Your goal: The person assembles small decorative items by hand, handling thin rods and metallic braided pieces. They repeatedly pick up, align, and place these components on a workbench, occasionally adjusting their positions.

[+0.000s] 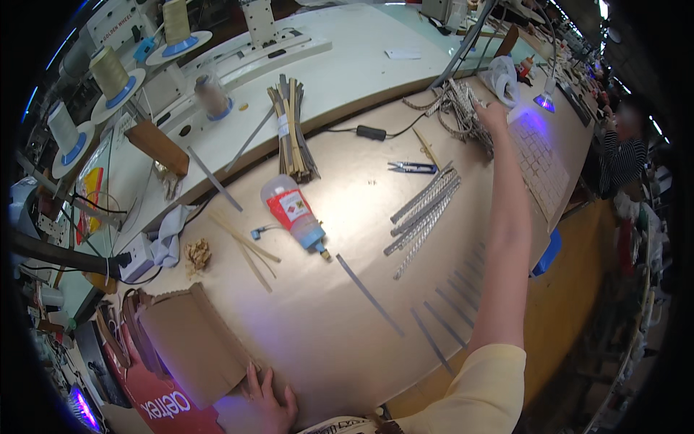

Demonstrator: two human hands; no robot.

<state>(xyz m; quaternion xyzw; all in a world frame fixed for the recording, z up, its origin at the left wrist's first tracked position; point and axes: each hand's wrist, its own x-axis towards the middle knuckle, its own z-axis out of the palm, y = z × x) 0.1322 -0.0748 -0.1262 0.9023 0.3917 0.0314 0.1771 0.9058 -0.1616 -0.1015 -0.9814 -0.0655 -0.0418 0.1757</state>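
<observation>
Left hand (269,399) rests flat, open, touching cardboard piece (195,340) at near surface (325,333) edge; right hand (493,116), far out, fingers curled onto patterned strap pile (463,108), grip unclear.

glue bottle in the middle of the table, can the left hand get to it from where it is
Probably yes. The left hand rests at the near edge by the cardboard piece; between it and the glue bottle lies open tabletop with only thin wooden sticks, nothing blocking.
</observation>
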